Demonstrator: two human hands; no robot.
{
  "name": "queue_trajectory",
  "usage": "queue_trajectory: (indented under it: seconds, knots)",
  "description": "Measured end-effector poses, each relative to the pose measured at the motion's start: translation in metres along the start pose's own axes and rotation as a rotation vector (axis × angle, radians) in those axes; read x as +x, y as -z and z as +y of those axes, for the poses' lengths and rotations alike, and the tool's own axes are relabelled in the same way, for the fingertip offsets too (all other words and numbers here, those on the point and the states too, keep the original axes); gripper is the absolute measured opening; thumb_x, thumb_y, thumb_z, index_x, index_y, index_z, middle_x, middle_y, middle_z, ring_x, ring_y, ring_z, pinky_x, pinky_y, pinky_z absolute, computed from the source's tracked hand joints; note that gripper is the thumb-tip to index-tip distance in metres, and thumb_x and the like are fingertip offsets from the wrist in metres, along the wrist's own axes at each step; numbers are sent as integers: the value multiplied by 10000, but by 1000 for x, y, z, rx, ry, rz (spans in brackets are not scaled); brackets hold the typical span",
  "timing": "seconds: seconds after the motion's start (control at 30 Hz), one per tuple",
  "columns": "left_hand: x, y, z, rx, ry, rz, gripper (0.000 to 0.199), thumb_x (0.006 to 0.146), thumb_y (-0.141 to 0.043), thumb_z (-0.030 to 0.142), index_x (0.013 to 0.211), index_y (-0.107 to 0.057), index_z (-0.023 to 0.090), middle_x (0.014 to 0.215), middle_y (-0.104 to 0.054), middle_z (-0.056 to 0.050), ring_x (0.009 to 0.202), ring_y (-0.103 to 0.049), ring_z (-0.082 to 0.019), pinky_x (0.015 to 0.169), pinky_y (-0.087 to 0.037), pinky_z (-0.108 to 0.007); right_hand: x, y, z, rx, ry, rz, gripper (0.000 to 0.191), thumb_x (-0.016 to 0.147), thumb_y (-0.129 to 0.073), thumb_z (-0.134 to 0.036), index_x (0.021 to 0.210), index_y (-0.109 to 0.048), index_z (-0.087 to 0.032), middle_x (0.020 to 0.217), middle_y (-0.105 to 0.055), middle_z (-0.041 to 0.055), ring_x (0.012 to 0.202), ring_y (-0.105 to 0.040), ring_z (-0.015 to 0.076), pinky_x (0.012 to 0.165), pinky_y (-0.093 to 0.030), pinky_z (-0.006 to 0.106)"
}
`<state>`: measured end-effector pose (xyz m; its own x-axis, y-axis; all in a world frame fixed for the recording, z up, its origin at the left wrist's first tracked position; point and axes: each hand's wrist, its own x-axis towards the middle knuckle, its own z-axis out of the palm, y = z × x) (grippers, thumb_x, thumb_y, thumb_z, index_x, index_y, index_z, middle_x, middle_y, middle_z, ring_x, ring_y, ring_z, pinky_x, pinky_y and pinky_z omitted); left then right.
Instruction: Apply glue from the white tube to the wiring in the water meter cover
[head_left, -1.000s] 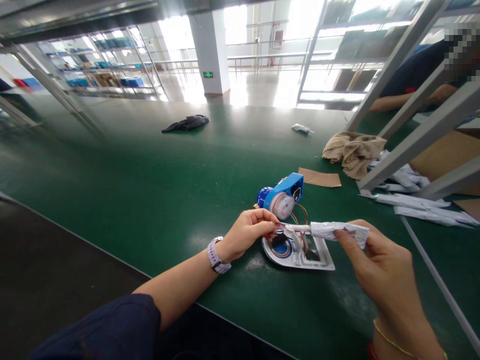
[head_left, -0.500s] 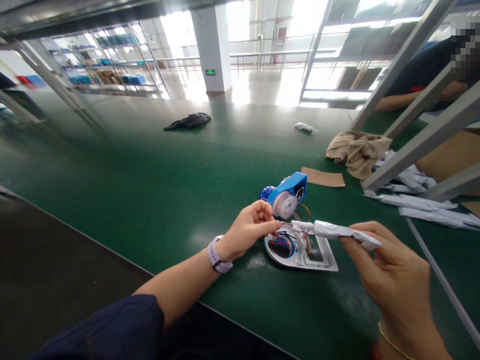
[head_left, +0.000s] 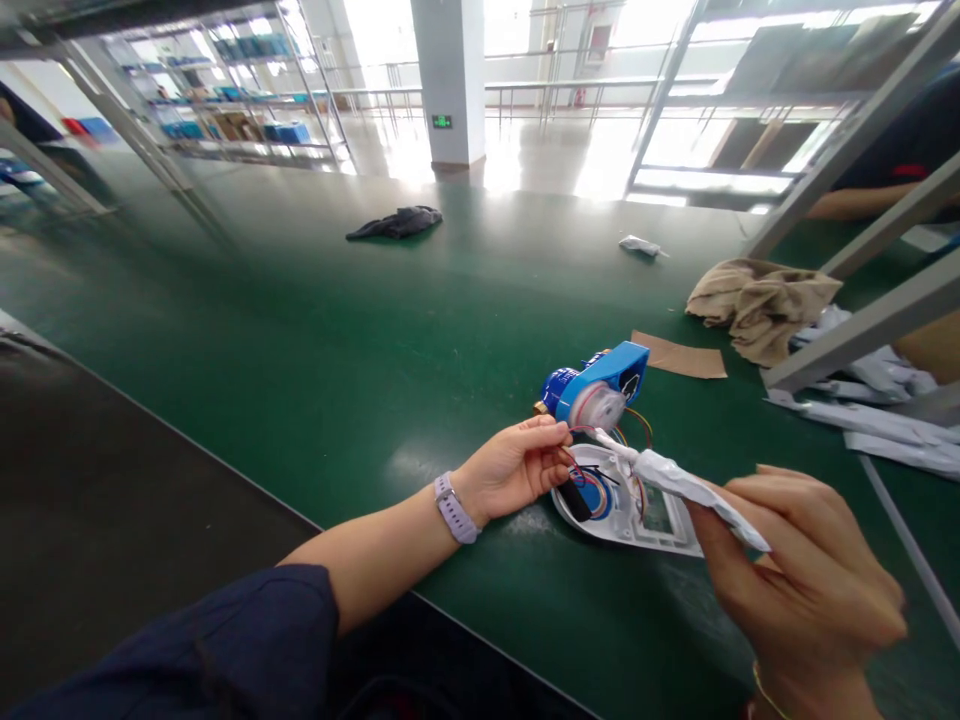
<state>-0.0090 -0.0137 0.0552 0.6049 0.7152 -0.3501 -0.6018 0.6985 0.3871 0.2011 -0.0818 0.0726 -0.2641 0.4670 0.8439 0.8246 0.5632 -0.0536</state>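
Note:
My left hand pinches thin red wires between thumb and forefinger, just over a white plastic housing that lies open side up. In my right hand is a crumpled white squeeze tube, its narrow nozzle pointing left at the wires close to my left fingertips. Inside the housing sit a round blue part, a black block and loose wires. Behind it stands a blue water meter with a clear round cover, joined to the housing by coloured wires.
A strip of brown cardboard lies behind the meter. To the right are a beige cloth, several white tubes and grey frame posts. Farther back lie a dark cloth and another white tube. A person's arm shows at far right.
My left hand has turned and now shows the wires raised in its pinch. The tube's nozzle has tilted up toward those wires. The view has shifted slightly left.

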Motion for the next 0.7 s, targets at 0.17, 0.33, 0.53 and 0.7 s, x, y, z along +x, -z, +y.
queue_trajectory:
  seconds: [0.17, 0.33, 0.53, 0.7]
  knots:
    - [-2, -2, 0, -47, 30, 8, 156, 865, -549, 44, 724, -575, 107, 621, -628, -26, 540, -650, -96, 532, -565, -157, 2, -1, -2, -55, 105, 7, 247, 641, -797, -53, 816, -642, -134, 720, -605, 45, 645, -543, 180, 703, -503, 427]
    - [-2, -2, -1, -100, 38, -7, 199, 883, -510, 32, 717, -599, 96, 614, -635, -35, 537, -652, -95, 540, -570, -159, 4, 1, -3, -109, 164, 0, 182, 678, -788, -109, 768, -635, -154, 676, -599, 35, 615, -543, 173, 728, -496, 431]
    - [0, -20, -6, -117, 34, -43, 274, 911, -449, 21, 706, -618, 86, 597, -649, -46, 518, -657, -93, 539, -568, -150, 1, 3, 2, -213, 98, 84, 160, 691, -760, -116, 727, -618, -181, 652, -578, 11, 613, -529, 156, 766, -515, 410]
    - [4, -38, -12, -142, 28, -51, 308, 939, -412, 37, 723, -629, 68, 579, -649, -50, 492, -653, -91, 524, -566, -148, -1, 8, 7, -246, 106, 142, 172, 678, -736, -68, 717, -605, -173, 653, -561, 26, 626, -524, 164, 746, -510, 390]
